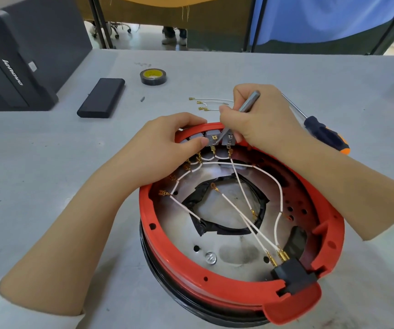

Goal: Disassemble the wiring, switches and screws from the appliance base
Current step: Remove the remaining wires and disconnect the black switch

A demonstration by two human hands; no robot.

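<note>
Pinching a grey switch in the red appliance base, left hand steadies while right hand grips a slim metal tool; small, stiff parts, thin bendy wires, best held at the terminals.

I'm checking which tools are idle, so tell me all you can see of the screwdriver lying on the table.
The screwdriver lies flat on the grey table, beyond the right hand and right of the red appliance base. It has a thin bare metal shaft pointing up-left and a dark blue handle with an orange end. The right forearm hides part of it; no hand holds it.
</note>
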